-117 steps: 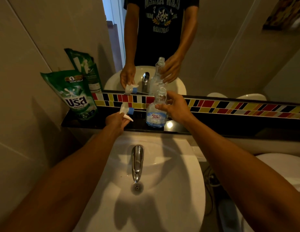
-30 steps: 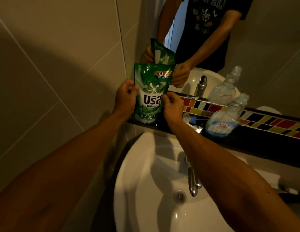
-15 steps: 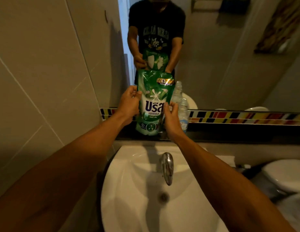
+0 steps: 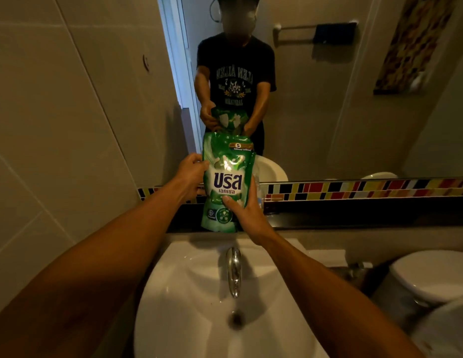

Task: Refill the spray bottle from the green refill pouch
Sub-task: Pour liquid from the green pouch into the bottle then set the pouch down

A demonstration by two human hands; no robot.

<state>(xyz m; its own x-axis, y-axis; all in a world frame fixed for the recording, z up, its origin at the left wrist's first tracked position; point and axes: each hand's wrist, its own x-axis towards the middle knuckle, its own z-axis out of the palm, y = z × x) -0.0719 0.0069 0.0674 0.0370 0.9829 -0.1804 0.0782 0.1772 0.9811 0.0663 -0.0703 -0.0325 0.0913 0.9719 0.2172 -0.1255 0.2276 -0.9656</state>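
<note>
Both the left hand (image 4: 190, 174) and right hand (image 4: 244, 213) grip the upright green pouch (image 4: 226, 182) — best tear its top corner carefully above the sink (image 4: 189, 306).

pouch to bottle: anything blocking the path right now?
The green refill pouch, held upright in the left hand and right hand, itself hides most of the spray bottle; only a clear sliver shows at its right edge on the black ledge. Nothing visible lies between them.
</note>
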